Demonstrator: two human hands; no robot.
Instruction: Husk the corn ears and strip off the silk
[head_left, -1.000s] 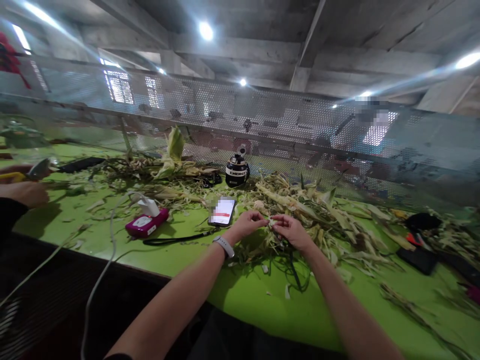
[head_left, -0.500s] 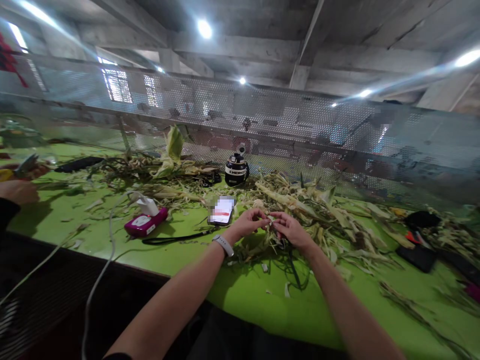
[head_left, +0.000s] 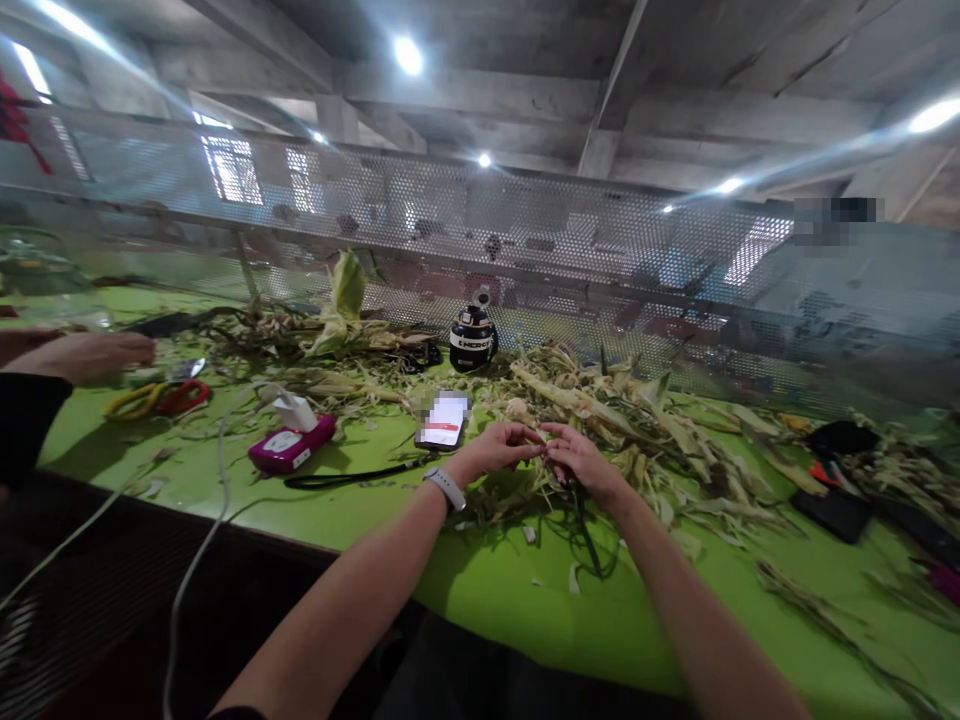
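Over the scattered corn husks, my left hand and my right hand meet at the fingertips. Both are closed in a pinch. Whatever small piece lies between the fingers is too small to make out. A pale watch band circles my left wrist. Just beyond my hands lies a larger heap of dry corn husks. Left of my left hand rests a phone with a lit screen, partly blurred. A dark cord hangs down below my right hand onto the green table.
Behind the phone stands a black jug. A magenta power strip with a white plug and cable sits left. Scissors lie near a co-worker's hand. More husks pile before a perforated metal screen.
The co-worker's scissors have gone from the hand to the table, and that hand has moved right. My hands stay nearly in place; the pale scrap between my fingertips no longer shows.
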